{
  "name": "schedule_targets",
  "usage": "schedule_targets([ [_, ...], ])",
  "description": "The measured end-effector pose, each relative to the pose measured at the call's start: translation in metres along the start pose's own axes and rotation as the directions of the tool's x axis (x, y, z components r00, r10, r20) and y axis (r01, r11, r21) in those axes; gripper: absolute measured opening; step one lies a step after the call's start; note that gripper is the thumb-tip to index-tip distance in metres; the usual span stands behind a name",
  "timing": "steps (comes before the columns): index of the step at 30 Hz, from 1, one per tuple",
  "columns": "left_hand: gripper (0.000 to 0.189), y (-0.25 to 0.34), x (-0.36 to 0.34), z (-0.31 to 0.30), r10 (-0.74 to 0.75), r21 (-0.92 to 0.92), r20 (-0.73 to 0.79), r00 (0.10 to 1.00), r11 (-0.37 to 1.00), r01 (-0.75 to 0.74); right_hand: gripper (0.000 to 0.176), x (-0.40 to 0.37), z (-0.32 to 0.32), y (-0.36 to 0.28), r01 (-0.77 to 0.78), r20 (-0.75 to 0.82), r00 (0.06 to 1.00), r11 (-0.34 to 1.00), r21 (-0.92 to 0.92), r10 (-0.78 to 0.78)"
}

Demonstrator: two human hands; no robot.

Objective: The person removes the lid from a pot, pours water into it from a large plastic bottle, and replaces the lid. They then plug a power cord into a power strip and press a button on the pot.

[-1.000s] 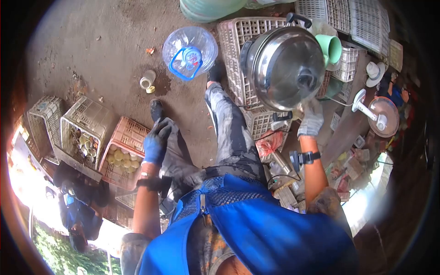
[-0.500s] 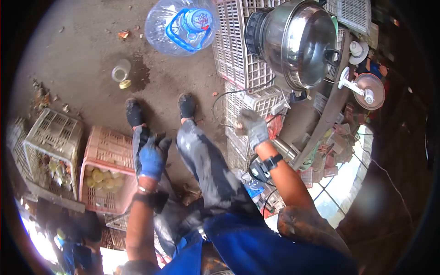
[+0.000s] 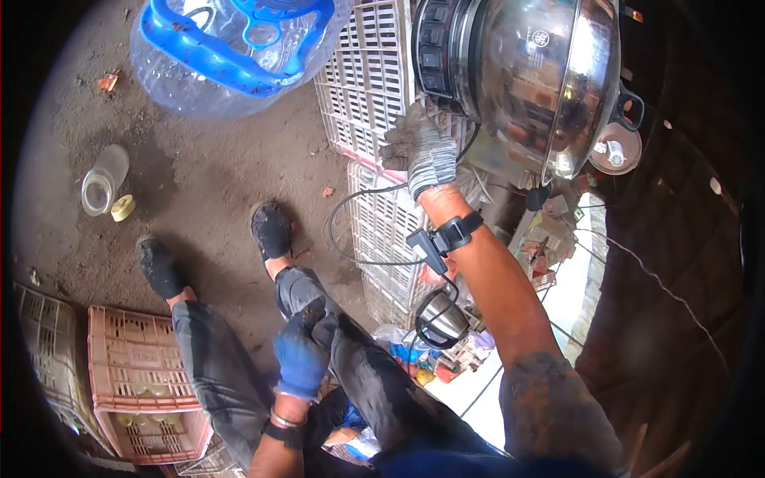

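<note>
My right hand (image 3: 426,155), in a grey-and-white knit glove with dark fingers, reaches up beside the white plastic crates (image 3: 370,72). Its fingers are apart and overlap the crate side, just below the black base of a large steel-and-glass pot (image 3: 526,80). A black cable (image 3: 351,191) loops below this hand. My left hand (image 3: 303,350), in a blue glove with dark fingers, hangs in front of my leg with its fingers curled in. Nothing shows in it.
A big clear water bottle with a blue handle (image 3: 215,56) stands at the top. A glass jar (image 3: 103,183) and its yellowish lid (image 3: 123,208) lie on the dirt floor. A pink crate (image 3: 131,358) is at lower left. A steel kettle (image 3: 444,317) sits right of my legs.
The bottle, pot and crates appear larger and closer. My right hand has moved up towards the pot base. My left hand now appears lower and further right; my feet have shifted.
</note>
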State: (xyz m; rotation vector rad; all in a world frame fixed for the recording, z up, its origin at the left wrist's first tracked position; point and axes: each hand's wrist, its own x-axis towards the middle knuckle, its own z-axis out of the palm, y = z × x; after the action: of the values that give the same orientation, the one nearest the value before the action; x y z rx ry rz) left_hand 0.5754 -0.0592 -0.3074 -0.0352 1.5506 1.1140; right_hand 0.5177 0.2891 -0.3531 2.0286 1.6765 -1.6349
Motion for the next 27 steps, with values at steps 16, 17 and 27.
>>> schedule_targets([
  [16,0.031,0.006,0.020,-0.007,0.003,-0.019,-0.061,0.998,1.000,-0.005,0.095,0.024,0.045,-0.046,-0.084,-0.136,0.988,0.996,-0.034,0.079],
  [17,0.031,0.008,0.020,-0.008,-0.009,-0.037,-0.051,0.999,0.999,0.007,0.095,0.025,0.045,-0.045,-0.084,-0.144,0.986,0.996,-0.020,0.081],
  [27,0.032,0.006,0.024,-0.010,-0.044,-0.085,-0.034,0.998,0.996,0.041,0.098,0.018,0.061,-0.050,-0.141,-0.147,0.975,0.977,0.161,0.165],
])
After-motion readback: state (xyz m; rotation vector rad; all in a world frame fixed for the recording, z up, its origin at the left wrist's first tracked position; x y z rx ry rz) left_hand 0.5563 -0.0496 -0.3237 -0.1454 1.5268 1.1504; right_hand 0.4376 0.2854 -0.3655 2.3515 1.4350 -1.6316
